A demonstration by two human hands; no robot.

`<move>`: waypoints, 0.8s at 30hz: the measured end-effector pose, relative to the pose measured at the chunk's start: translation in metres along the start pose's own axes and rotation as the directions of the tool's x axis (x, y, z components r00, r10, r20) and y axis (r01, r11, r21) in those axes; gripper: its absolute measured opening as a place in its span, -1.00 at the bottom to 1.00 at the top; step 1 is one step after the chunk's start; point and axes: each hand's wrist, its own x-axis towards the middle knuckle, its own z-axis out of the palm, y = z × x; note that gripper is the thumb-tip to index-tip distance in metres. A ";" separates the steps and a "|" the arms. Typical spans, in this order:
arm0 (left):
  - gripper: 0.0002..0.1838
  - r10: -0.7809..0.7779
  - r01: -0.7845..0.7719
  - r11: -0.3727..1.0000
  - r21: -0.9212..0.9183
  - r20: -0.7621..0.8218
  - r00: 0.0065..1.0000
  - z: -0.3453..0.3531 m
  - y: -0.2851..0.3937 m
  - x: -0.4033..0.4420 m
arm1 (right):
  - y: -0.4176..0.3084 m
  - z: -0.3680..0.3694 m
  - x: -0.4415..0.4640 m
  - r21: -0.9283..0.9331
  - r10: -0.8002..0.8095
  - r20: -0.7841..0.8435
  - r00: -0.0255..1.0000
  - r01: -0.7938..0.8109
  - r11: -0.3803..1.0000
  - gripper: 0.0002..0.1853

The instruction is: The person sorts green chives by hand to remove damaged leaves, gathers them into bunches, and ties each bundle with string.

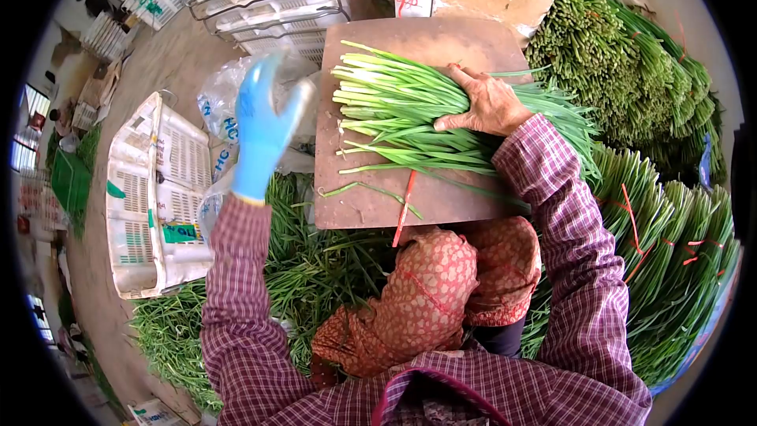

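Right hand (489, 104): palm down on the green stalks (410, 106), thumb and fingers spread, contact only; can't see whether any are gripped underneath. Left hand (264, 114), blue glove, motion-blurred: raised, thumb well apart from fingers, nothing visible in it. Stalks lie loose across the board (355, 209), long axis left-right, dipping slightly toward the body at the right. Pale ends face the glove, just off the board's left side; leafy ends run under and past the right hand, which is nearer, touching. Red tie (407, 201) hangs over the near edge, body side of the stalks.
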 end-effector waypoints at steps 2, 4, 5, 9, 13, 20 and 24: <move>-0.08 0.207 -0.241 0.952 0.188 0.185 0.961 0.001 0.026 -0.021 | 0.007 0.004 0.001 0.009 -0.017 -0.023 1.000 0.017 1.000 -0.02; 0.04 0.250 -0.349 0.911 0.219 0.378 0.891 0.009 0.060 -0.035 | 0.001 -0.003 0.000 0.004 -0.009 0.015 1.000 0.009 1.000 0.00; 0.04 0.261 -0.392 0.897 0.203 0.471 0.843 0.014 0.070 -0.037 | -0.001 -0.005 0.001 -0.005 -0.008 0.049 0.999 0.008 1.000 0.02; 0.16 0.324 -0.521 0.820 0.237 0.558 0.764 0.038 0.082 -0.016 | 0.001 -0.004 0.002 0.032 0.028 0.075 0.997 -0.031 0.999 -0.02; 0.28 0.346 -0.631 0.705 0.323 0.621 0.704 0.071 0.078 0.024 | 0.005 0.003 0.002 0.019 -0.022 0.013 1.000 0.021 1.000 -0.01; 0.24 0.149 -0.442 0.873 0.208 0.750 0.645 0.083 0.072 0.032 | -0.006 0.002 -0.009 -0.150 -0.126 -0.216 0.968 0.095 0.984 0.00; 0.16 0.167 -0.407 0.895 0.181 0.711 0.683 0.087 0.066 0.026 | -0.043 -0.016 -0.043 -0.161 -0.343 -0.288 0.894 0.308 0.938 -0.63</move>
